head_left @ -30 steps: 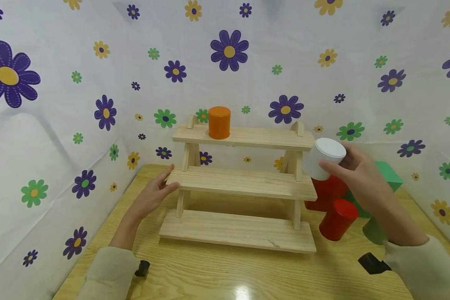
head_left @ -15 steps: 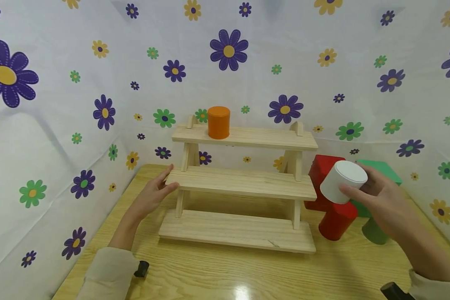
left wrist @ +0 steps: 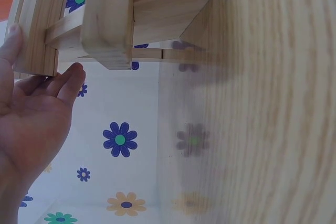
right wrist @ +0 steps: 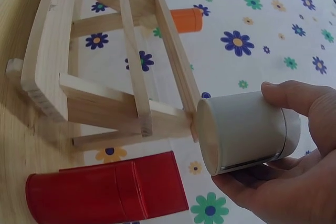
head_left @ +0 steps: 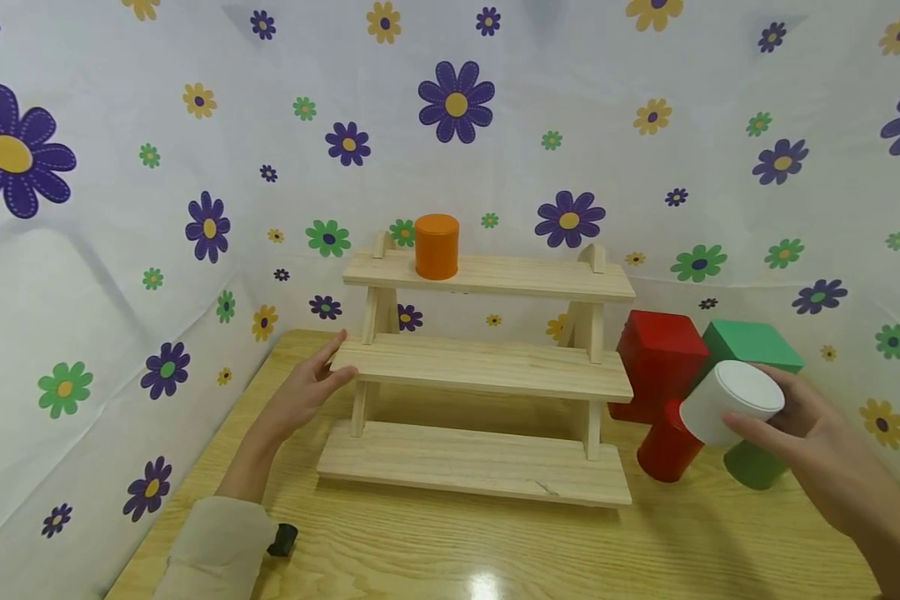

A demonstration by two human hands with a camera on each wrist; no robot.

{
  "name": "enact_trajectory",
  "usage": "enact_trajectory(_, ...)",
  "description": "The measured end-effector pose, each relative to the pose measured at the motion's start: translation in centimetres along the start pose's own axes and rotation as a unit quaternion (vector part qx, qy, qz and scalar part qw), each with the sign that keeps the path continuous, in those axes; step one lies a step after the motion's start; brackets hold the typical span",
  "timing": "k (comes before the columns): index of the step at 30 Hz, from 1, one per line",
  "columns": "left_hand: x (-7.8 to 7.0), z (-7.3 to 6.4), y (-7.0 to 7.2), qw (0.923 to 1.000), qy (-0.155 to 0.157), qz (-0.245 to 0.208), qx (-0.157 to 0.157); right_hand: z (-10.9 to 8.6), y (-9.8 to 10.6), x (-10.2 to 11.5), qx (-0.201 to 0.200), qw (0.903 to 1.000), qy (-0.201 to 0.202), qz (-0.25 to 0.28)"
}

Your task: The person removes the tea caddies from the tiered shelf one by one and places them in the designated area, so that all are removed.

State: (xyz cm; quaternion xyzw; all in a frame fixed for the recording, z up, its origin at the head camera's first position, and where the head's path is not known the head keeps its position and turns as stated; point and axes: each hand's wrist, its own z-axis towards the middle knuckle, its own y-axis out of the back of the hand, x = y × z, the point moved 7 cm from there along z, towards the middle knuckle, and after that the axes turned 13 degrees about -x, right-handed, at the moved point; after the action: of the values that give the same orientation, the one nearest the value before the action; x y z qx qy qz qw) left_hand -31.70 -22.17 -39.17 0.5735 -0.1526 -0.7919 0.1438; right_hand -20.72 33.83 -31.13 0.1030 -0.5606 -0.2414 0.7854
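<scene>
My right hand (head_left: 832,442) grips a white lidded canister (head_left: 723,408), tilted and held up to the right of a three-tier wooden shelf stand (head_left: 487,367). In the right wrist view the thumb lies on one side of the canister (right wrist: 241,132) and the fingers on the other. With thumb in front and fingers behind, my left hand (head_left: 303,396) holds the left end of the middle shelf; the left wrist view shows this hand (left wrist: 37,119) around the shelf end. An orange canister (head_left: 437,248) stands upright on the top shelf, left of its middle.
Right of the stand are a red box (head_left: 656,358) and a green box (head_left: 753,342). In front of them stand a red canister (head_left: 663,450) and a green canister (head_left: 753,467), both partly covered by the white one. Flower-printed cloth (head_left: 457,175) surrounds the wooden table (head_left: 390,533).
The right hand has moved rightward and down with the white canister, away from the stand's top right end, uncovering the red box. The left hand stays on the middle shelf.
</scene>
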Motion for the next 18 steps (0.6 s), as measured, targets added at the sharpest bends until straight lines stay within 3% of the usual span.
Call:
enact_trajectory(6, 0.2, 0.0, 0.0, 1.0000, 0.003, -0.003, -0.002, -1.0, 0.8, -1.2, -0.006, 0.9985, -0.010, -0.053)
enact_trajectory(10, 0.3, -0.1, 0.0, 1.0000, 0.005, -0.001, -0.003, -1.6, 0.9, -2.2, 0.003, 0.9955, -0.044, -0.084)
enact_trajectory(15, 0.4, 0.0, 0.0, 1.0000, 0.007, 0.001, -0.003, -2.4, 0.1, -3.1, 0.049, 0.9864, -0.109, -0.112)
enact_trajectory(18, 0.3, 0.0, 0.0, 1.0000, 0.007, 0.000, -0.002, -3.1, -0.7, -3.6, 0.083, 0.9824, -0.126, -0.111)
